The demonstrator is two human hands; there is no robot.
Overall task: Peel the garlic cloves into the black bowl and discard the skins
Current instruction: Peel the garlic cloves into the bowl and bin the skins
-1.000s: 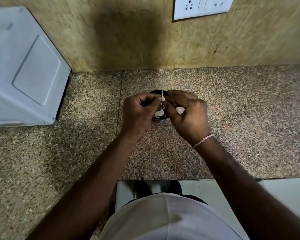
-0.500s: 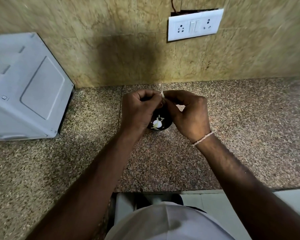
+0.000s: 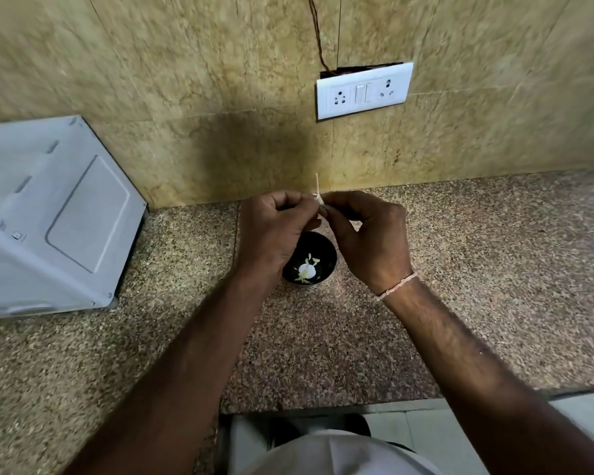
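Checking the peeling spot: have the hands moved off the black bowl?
Yes. Both hands now sit nearer the wall, uncovering most of the bowl on the counter.

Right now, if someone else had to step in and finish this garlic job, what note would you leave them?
Left hand and right hand both pinch one garlic clove above the counter, its thin stalk pointing up.
The black bowl sits on the granite counter just below the hands, holding a white peeled piece and some skin scraps.
Left to do: finish peeling this clove, drop it in, remove the skins.
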